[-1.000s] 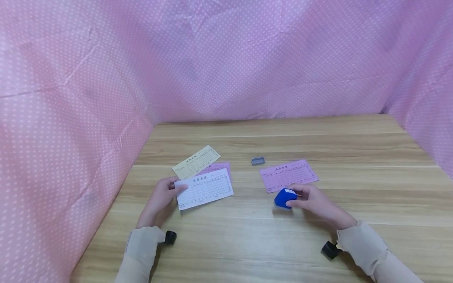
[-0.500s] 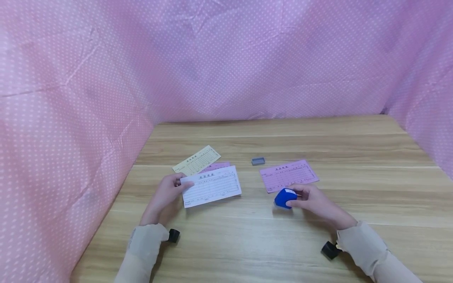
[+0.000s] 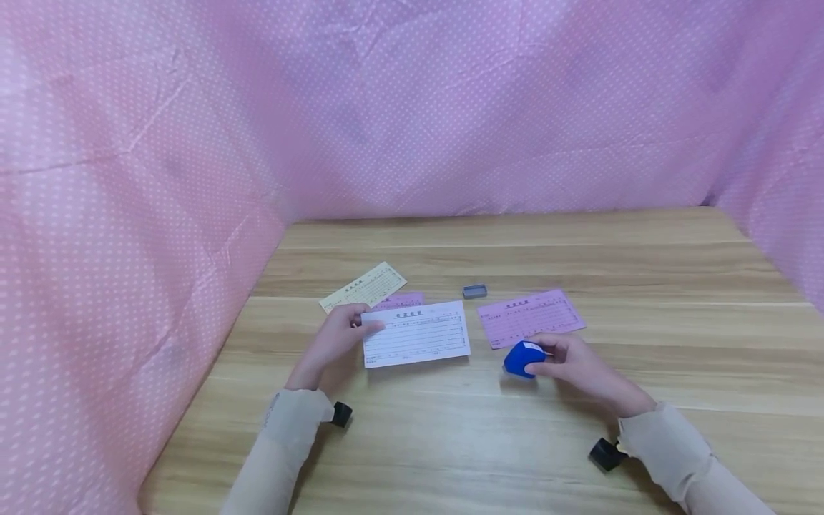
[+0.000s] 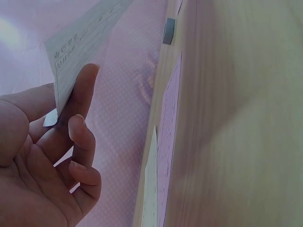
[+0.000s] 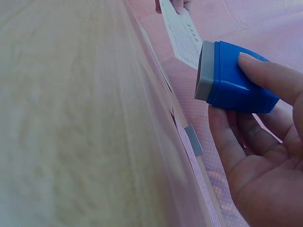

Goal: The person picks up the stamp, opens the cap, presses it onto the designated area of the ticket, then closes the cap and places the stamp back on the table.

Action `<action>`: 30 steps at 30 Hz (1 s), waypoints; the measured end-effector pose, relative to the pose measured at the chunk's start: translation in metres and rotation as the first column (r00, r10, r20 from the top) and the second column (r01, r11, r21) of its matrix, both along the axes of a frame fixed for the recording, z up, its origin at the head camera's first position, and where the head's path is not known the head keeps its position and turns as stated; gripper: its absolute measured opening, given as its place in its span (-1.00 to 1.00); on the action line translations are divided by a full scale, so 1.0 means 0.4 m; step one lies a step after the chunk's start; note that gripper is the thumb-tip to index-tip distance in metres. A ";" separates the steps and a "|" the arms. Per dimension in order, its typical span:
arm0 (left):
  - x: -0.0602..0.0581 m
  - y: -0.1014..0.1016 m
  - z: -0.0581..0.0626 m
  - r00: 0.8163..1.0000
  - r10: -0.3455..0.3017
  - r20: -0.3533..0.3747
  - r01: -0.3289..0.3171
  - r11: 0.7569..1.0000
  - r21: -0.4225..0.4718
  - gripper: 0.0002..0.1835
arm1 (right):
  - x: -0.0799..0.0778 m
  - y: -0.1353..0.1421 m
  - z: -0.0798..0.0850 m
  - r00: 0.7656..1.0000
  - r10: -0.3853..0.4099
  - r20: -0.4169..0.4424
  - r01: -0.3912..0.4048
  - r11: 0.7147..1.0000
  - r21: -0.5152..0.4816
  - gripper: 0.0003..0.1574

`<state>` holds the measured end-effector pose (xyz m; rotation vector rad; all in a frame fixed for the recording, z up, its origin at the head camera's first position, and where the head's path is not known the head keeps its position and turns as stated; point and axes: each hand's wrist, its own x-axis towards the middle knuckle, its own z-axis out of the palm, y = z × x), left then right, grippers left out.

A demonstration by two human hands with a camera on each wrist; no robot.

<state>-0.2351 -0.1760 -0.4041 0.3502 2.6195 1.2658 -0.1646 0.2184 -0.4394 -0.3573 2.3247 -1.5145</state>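
closest, the right hand (image 3: pixel 576 366) pinches a blue stamp (image 3: pixel 523 359) between thumb and fingers (image 5: pixel 223 135), its grey end facing the worktop (image 3: pixel 463 458) but clear of it. the left hand (image 3: pixel 333 340) grips a white slip (image 3: pixel 418 342) at its left edge, thumb on top, the rest jutting rightward from the fingers. beyond lie a pink slip (image 3: pixel 531 316), a small grey block (image 3: pixel 475 292) and a yellow slip (image 3: pixel 363 287).

Wood-grain tabletop (image 3: pixel 463 458) below the grip, pink cloth with white dots (image 3: pixel 450 107) hanging creased beyond it, left and right.
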 end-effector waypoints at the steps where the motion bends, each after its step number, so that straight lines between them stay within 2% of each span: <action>1: -0.002 0.008 0.000 1.000 -0.006 0.003 0.006 1.000 0.004 -0.84 | 0.000 0.001 0.000 1.000 0.000 0.002 0.000 1.000 0.002 -0.34; 8: -0.020 0.057 -0.015 0.999 -0.045 0.015 0.045 0.999 -0.004 -0.76 | -0.001 -0.002 0.001 1.000 0.006 -0.016 -0.006 1.000 0.021 -0.37; 13: -0.026 0.083 -0.027 0.997 -0.070 0.012 0.070 0.998 0.009 -0.82 | 0.000 -0.001 0.003 1.000 0.001 -0.012 -0.001 1.000 0.021 -0.36; 18: -0.022 0.101 -0.035 0.997 -0.077 0.032 0.076 0.997 0.030 -0.81 | 0.001 -0.001 0.005 1.000 -0.005 -0.003 0.005 1.000 0.023 -0.36; 25: -0.010 0.123 -0.043 0.995 -0.093 0.036 0.093 0.996 0.013 -0.76 | 0.000 -0.002 0.002 1.000 -0.011 -0.003 0.011 1.000 0.027 -0.35; 30: -0.004 0.142 -0.053 0.990 -0.124 0.072 0.122 0.992 0.024 -0.82 | 0.000 -0.001 0.001 1.000 -0.002 -0.012 0.002 1.000 0.012 -0.37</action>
